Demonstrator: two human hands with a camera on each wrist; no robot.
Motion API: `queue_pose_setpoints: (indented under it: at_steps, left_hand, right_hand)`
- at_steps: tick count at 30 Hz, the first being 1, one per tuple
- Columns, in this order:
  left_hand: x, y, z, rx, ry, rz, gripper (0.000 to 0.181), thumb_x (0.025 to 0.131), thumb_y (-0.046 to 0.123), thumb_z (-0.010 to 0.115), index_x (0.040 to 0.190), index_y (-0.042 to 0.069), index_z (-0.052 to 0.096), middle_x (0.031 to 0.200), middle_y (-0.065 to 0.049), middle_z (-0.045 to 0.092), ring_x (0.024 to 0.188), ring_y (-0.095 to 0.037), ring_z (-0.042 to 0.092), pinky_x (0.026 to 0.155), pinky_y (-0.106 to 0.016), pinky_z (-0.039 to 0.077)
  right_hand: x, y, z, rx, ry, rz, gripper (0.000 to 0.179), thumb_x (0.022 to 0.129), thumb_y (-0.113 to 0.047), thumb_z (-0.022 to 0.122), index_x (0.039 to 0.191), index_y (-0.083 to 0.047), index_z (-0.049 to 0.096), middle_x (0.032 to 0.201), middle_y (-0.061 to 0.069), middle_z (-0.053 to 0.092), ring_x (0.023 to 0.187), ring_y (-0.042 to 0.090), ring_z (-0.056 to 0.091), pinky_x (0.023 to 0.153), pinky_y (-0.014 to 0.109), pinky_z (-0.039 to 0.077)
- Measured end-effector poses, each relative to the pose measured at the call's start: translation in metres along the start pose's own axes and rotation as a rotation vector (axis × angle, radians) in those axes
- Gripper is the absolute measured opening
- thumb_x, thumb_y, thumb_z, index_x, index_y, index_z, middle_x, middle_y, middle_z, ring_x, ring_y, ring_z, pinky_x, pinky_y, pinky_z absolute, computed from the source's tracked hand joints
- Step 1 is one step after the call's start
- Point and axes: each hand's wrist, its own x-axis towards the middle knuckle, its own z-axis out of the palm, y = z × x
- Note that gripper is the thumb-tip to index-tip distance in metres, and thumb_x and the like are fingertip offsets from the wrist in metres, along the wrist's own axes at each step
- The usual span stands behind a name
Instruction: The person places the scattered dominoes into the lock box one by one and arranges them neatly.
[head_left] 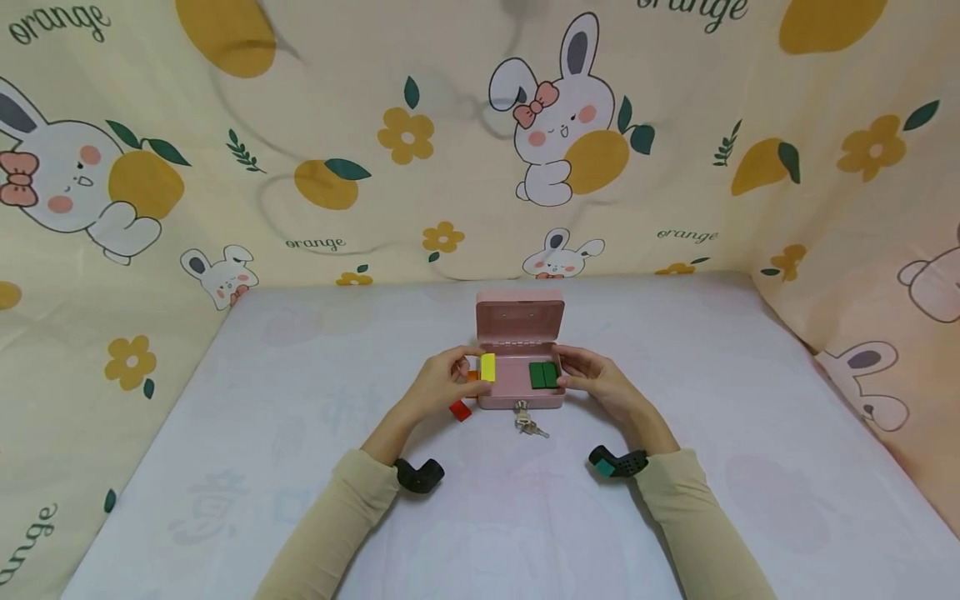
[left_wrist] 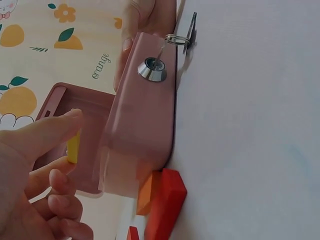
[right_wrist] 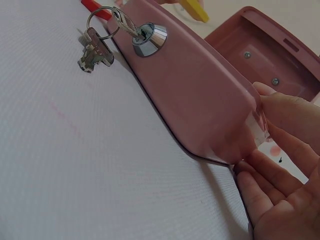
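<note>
In the head view a pink metal cash box (head_left: pixel 521 400) stands with its lid (head_left: pixel 520 321) raised. My left hand (head_left: pixel 442 382) pinches a yellow block (head_left: pixel 487 367) between thumb and finger, over the box's left side. The left wrist view shows the yellow block (left_wrist: pixel 73 147) edge-on between the fingertips. My right hand (head_left: pixel 600 379) holds the box's right side, fingers along the outer wall and a fingertip at the rim, as the right wrist view shows. Two green blocks (head_left: pixel 543 375) lie side by side inside the box, at the right.
A ring with keys (head_left: pixel 529 425) hangs from the lock (left_wrist: pixel 152 69) on the box front. Left of the box, red blocks (left_wrist: pixel 167 200) and an orange block (left_wrist: pixel 147 192) lie on the white tabletop (head_left: pixel 480 517). A patterned cloth (head_left: pixel 450 125) rises behind.
</note>
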Motion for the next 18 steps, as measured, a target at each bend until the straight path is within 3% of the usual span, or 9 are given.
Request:
queue_pose_setpoints:
  at_steps: [2,5,9,13,18]
  left_hand:
    - [0.001,0.002,0.001,-0.003,-0.009,-0.001,0.05,0.08,0.018,0.078,0.124,0.005,0.06,0.076,-0.008,0.049,0.063,-0.011,0.039,0.058,-0.019,0.03]
    - [0.004,0.004,0.002,0.001,-0.015,0.003,0.05,0.08,0.018,0.078,0.124,0.005,0.06,0.076,-0.01,0.05,0.061,-0.011,0.037,0.056,-0.019,0.029]
    - [0.006,0.006,0.004,0.019,-0.012,0.011,0.049,0.08,0.018,0.078,0.124,0.006,0.06,0.074,-0.007,0.047,0.062,-0.01,0.037,0.056,-0.018,0.029]
    - [0.009,0.005,0.006,0.026,-0.01,0.027,0.049,0.08,0.017,0.078,0.124,0.005,0.06,0.073,-0.003,0.044,0.062,-0.01,0.038,0.056,-0.018,0.029]
    - [0.012,0.003,0.011,0.021,-0.01,0.048,0.049,0.079,0.016,0.078,0.122,0.003,0.06,0.074,-0.004,0.046,0.064,-0.01,0.039,0.057,-0.017,0.03]
  right_hand:
    - [0.0,0.001,0.0,0.01,0.001,0.001,0.065,0.089,-0.007,0.066,0.145,0.004,0.035,0.155,0.024,0.029,0.123,-0.01,0.045,0.101,0.006,0.038]
    - [0.0,0.001,0.001,0.012,0.004,0.001,0.065,0.089,-0.007,0.066,0.145,0.004,0.035,0.155,0.024,0.029,0.122,-0.01,0.046,0.101,0.006,0.038]
    - [0.0,0.002,0.001,-0.005,0.01,0.009,0.065,0.089,-0.008,0.066,0.145,0.003,0.035,0.155,0.023,0.03,0.139,0.012,0.041,0.102,0.007,0.037]
    - [0.0,0.002,0.001,-0.006,0.007,0.013,0.064,0.09,-0.008,0.065,0.146,0.003,0.035,0.156,0.022,0.03,0.146,0.034,0.026,0.103,0.008,0.037]
    - [0.0,0.001,0.0,-0.014,0.008,0.016,0.064,0.09,-0.009,0.065,0.146,0.002,0.036,0.155,0.022,0.031,0.146,0.033,0.029,0.103,0.008,0.037]
